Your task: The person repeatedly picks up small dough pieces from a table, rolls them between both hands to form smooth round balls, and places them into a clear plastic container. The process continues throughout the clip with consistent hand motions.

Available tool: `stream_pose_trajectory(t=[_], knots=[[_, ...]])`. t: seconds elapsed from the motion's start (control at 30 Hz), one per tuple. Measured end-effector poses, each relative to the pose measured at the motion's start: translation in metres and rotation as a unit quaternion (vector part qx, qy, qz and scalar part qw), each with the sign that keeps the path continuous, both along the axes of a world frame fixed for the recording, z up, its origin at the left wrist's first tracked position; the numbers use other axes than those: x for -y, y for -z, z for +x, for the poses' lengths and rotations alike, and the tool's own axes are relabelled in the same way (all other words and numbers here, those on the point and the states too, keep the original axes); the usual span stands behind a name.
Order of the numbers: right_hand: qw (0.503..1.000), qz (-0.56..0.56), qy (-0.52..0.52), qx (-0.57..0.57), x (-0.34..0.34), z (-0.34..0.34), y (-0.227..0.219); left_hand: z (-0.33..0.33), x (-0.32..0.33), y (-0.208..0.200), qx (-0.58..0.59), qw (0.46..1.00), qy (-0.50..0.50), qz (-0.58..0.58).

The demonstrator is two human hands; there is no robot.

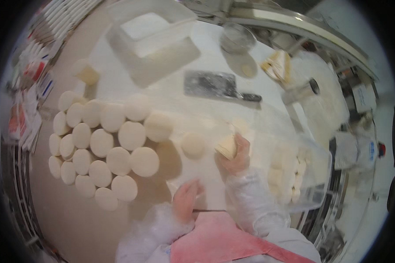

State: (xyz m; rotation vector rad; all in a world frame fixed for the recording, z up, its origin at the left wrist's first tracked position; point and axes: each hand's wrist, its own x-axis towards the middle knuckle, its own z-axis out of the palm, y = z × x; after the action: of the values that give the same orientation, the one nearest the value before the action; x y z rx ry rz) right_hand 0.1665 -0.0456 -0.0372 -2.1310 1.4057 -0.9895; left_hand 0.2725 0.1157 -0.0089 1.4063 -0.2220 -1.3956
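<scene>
Judged partway: about 20 dough rounds stand left of the cleaver, toward you; pale pieces already sit in the clear tub to its right. Cannot tell whether the rounds are finished. Your right hand grips 1 cream dough piece, seemingly layered, nearer you than the cleaver; your left hand, loosely curled, appears empty.

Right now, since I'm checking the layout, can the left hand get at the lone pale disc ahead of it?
Probably yes: the left hand looks empty, and the lone pale disc lies ahead with nothing visible between them. The right hand, holding a pale piece, is off to one side.
</scene>
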Motion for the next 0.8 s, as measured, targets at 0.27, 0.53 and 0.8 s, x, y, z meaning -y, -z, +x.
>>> stream_pose_trajectory(t=[0.27, 0.53, 0.8], knots=[[0.982, -0.143, -0.095, 0.078, -0.088, -0.043, -0.073, -0.052, 0.067, -0.044, -0.426, 0.875, -0.066, -0.221], [0.968, -0.236, -0.082, 0.016, -0.081, -0.128, -0.142, -0.145, 0.094, -0.1, -0.534, 0.701, 0.124, -0.457], [0.876, 0.176, 0.014, 0.448, -0.027, -0.365, -0.155, -0.239, 0.112, -0.116, 0.206, 0.88, 0.14, -0.404]])
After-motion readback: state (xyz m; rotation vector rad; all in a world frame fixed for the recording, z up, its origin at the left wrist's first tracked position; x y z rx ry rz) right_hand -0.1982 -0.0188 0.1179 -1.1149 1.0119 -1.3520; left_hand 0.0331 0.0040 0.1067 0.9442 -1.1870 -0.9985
